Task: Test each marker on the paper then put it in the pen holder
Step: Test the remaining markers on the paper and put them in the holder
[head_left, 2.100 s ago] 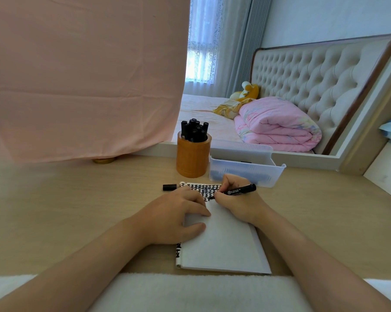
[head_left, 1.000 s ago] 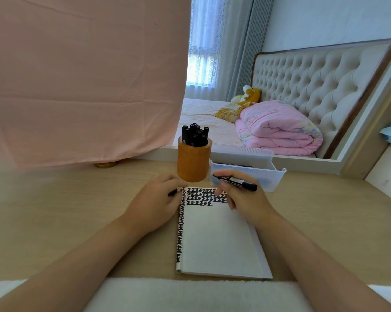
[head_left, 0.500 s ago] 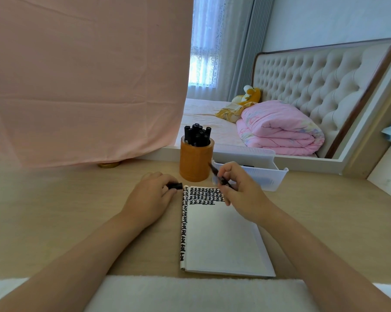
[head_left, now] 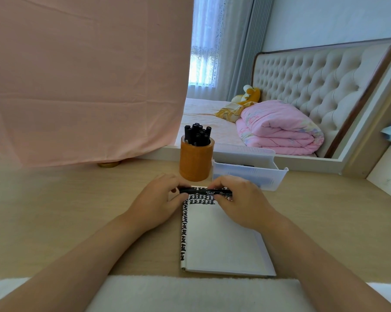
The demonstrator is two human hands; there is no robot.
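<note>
Above the top edge of the paper (head_left: 219,239), the marker (head_left: 209,192) is gripped level by the right hand (head_left: 241,201) while the cap (head_left: 185,190), lately lifted from the desk (head_left: 77,210), is pinched onto it by the left hand (head_left: 155,204), so testing is judged done and the pen holder (head_left: 195,162) is due next.

Left hand (head_left: 156,203), right hand (head_left: 241,202) side by side, both pinching marker (head_left: 201,191)

The left hand (head_left: 155,202) pinches one end of a black marker (head_left: 204,191), the right hand (head_left: 239,199) grips the other; it lies level over the pad's (head_left: 219,239) top edge; behind stands the holder (head_left: 196,162), full of pens (head_left: 197,135), beside a tray (head_left: 250,174).
</note>
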